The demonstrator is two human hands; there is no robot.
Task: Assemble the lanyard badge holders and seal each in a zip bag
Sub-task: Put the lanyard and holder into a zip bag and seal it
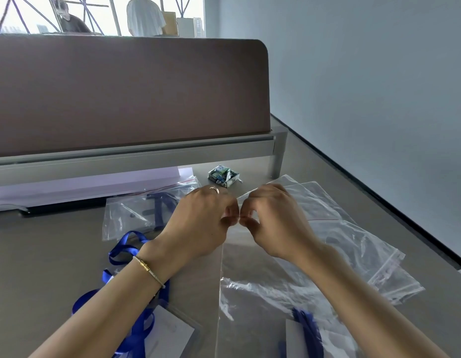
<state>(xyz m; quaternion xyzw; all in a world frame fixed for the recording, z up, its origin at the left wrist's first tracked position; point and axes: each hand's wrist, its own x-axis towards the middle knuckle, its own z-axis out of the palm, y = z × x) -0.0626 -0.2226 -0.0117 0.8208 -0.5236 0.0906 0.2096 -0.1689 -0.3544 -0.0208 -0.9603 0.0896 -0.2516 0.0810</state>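
Far left: loose blue lanyard (126, 257) on tabletop (43, 254), partly hidden under left forearm; its badge card (170, 332) cut off by bottom edge. Behind: sealed bag (131, 215) with a lanyard inside, contents blurred. Centre: left hand (198, 223) and right hand (273, 223) meet at the top edge of the held zip bag (255, 288); fingers of both curled, pinching the strip, fingertips mostly hidden behind knuckles. Badge and lanyard lie in the bag's lower part, cut off at bottom. Crumpled packet (223, 176) behind hands. Right: spare bags (366, 241) overlapping, count unclear
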